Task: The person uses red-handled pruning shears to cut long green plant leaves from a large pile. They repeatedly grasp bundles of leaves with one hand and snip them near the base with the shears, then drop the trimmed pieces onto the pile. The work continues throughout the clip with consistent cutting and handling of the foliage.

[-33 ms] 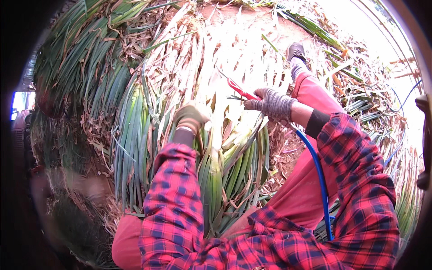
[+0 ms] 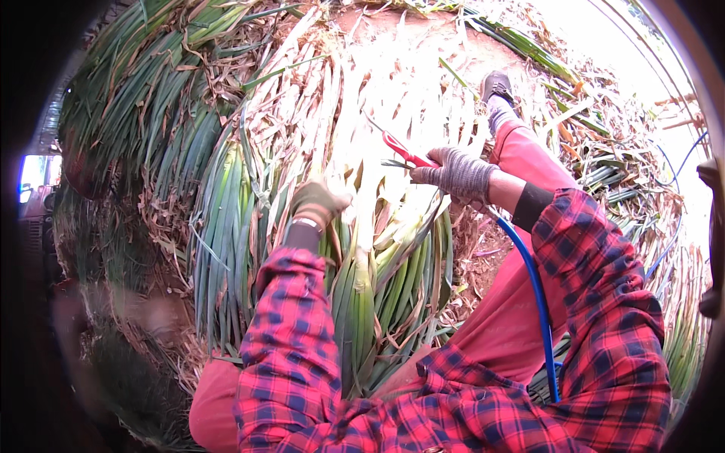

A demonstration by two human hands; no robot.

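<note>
My gloved left hand (image 2: 320, 202) is closed over the pale stalks of long green onions (image 2: 396, 291); its fingers curl down out of sight, so what they grip is hidden. To its right, my right hand (image 2: 459, 175), in a grey knit glove, is wrapped round a red air blow gun (image 2: 408, 151). The gun's thin metal nozzle points away and to the left, above the bright, overexposed stalks. From beneath that hand a blue hose (image 2: 538, 291) runs back toward my right side. Green leaf ends of the onions lie between my legs, toward my body.
Large heaps of green onions (image 2: 140, 113) with dry leaves lie at the far left. More leaves and litter (image 2: 604, 177) are strewn at the right, beyond my stretched leg (image 2: 532, 158) and shoe (image 2: 497, 87). Bare reddish soil (image 2: 487, 253) shows beside my right leg.
My left hand has come slightly nearer to me, and its wrist and forearm have shifted a little left. My right hand and the air blow gun stay where they were.
</note>
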